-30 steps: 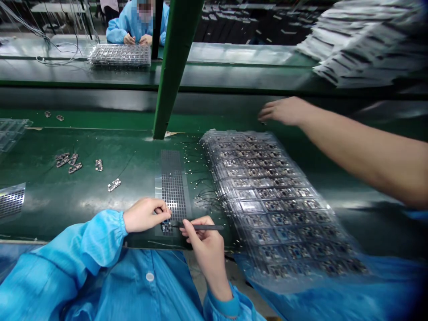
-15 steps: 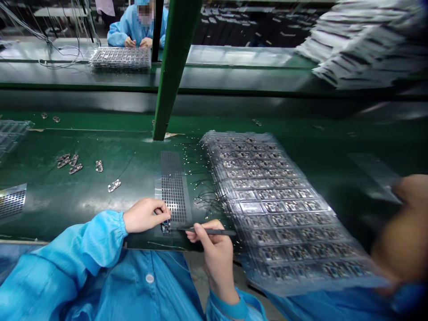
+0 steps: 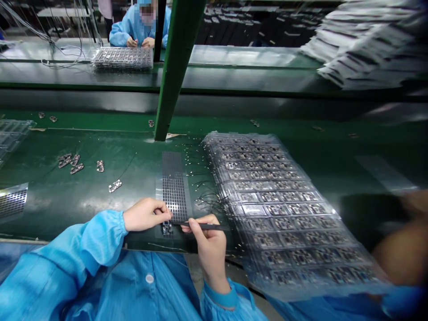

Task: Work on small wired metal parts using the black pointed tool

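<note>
My left hand (image 3: 147,215) is closed in a pinch on a small circuit board (image 3: 166,229) at the near end of a sticker sheet. Its fingertips cover the board's upper part. A pair of dark tweezers (image 3: 209,226) lies in the grip of my right hand (image 3: 211,243), with the tips pointing left at the board; whether they touch it I cannot tell. The sticker sheet (image 3: 174,189), clear with rows of small dark squares, lies flat on the green bench under the board.
A stack of clear trays (image 3: 277,196) full of circuit boards stands to the right, thin wires trailing from its left side. Several loose boards (image 3: 76,168) lie left. A green post (image 3: 175,76) rises ahead. A co-worker's blurred arm (image 3: 401,249) is at far right; another person (image 3: 140,26) sits opposite.
My right hand has moved left and slightly up, bringing the tweezer tips to the board. My left hand stays almost in place. The co-worker's hand at right has moved further right.
</note>
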